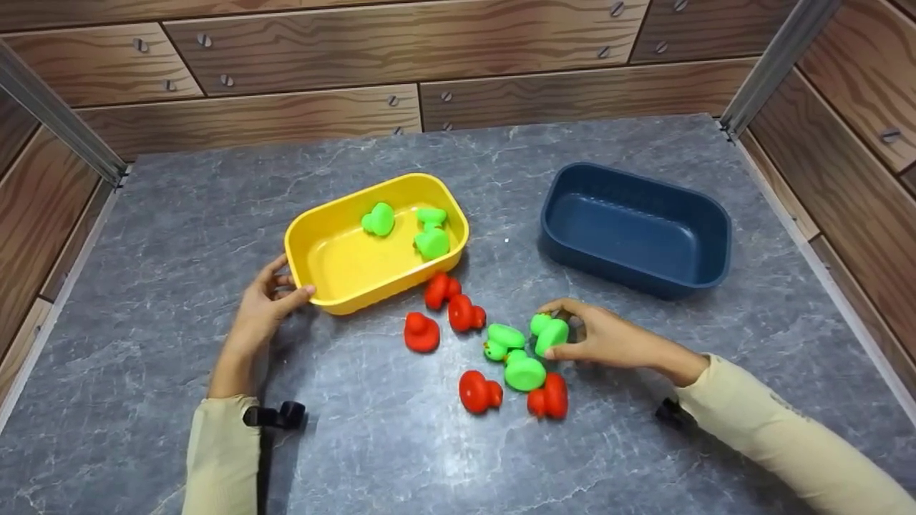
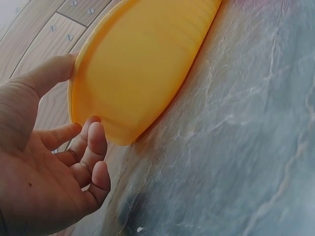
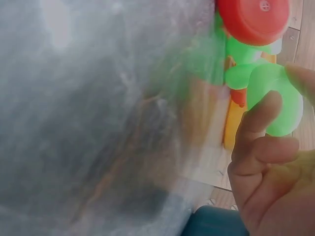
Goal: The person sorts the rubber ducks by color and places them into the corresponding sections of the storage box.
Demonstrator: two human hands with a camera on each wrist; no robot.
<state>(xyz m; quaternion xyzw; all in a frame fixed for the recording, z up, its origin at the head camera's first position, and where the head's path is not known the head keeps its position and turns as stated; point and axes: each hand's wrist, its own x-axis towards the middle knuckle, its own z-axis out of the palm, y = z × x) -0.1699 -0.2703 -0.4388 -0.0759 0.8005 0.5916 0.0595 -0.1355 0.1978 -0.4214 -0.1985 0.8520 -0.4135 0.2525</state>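
My left hand [image 1: 259, 312] holds the near left corner of a yellow plastic bin [image 1: 343, 297]; in the left wrist view the thumb lies at the rim of the bin [image 2: 133, 69] and the fingers are curled beside its outer wall. Green toy ducks [image 1: 379, 219] lie inside that bin. Between thumb and fingers, my right hand [image 1: 608, 336] pinches a green toy duck [image 1: 551, 337], also seen in the right wrist view as a green duck [image 3: 275, 105]. Right beside it on the table are two more green ducks [image 1: 524, 372].
Several red toy ducks [image 1: 421, 333] lie scattered between the hands, two close to the yellow bin's near wall. A dark blue bin [image 1: 637, 275] with nothing in it stands at the back right of the grey marbled table [image 1: 358, 443]. Wood-patterned walls [image 1: 401, 43] enclose the back and sides.
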